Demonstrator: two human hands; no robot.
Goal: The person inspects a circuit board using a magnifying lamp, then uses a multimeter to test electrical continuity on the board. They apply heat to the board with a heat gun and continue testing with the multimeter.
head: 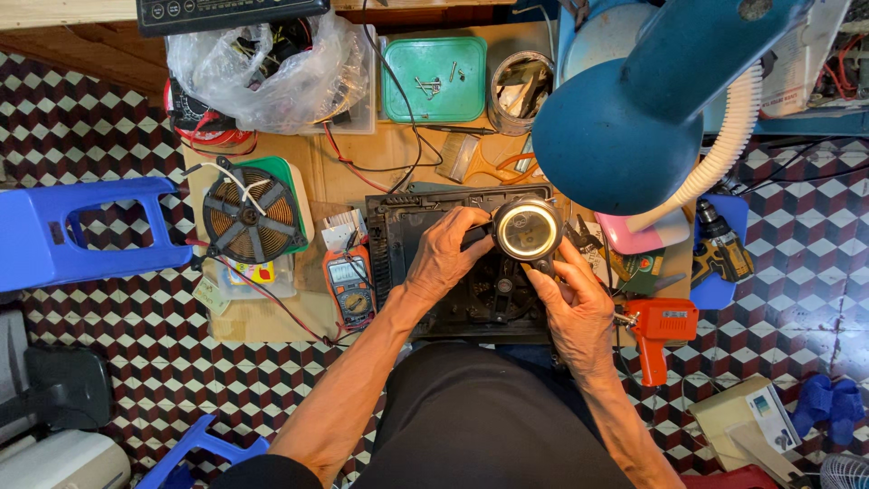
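Observation:
My left hand (pixel 445 255) rests on the top left part of a black open appliance housing (pixel 387 237) and holds the side of a round lit magnifier lamp (pixel 527 230). My right hand (pixel 576 308) grips the magnifier's dark handle just below its ring. The lens hangs over the housing's upper right area. Inside the housing a dark fan and parts show between my hands. A round copper coil disc (pixel 250 215) with white wires lies on a green tray to the left.
An orange multimeter (pixel 349 288) lies left of the housing. A red soldering gun (pixel 661 331) sits at the right. A blue desk lamp (pixel 625 127) hangs over the right side. A green tray with screws (pixel 434 80), a plastic bag (pixel 272 68) and a blue stool (pixel 86 231) surround the bench.

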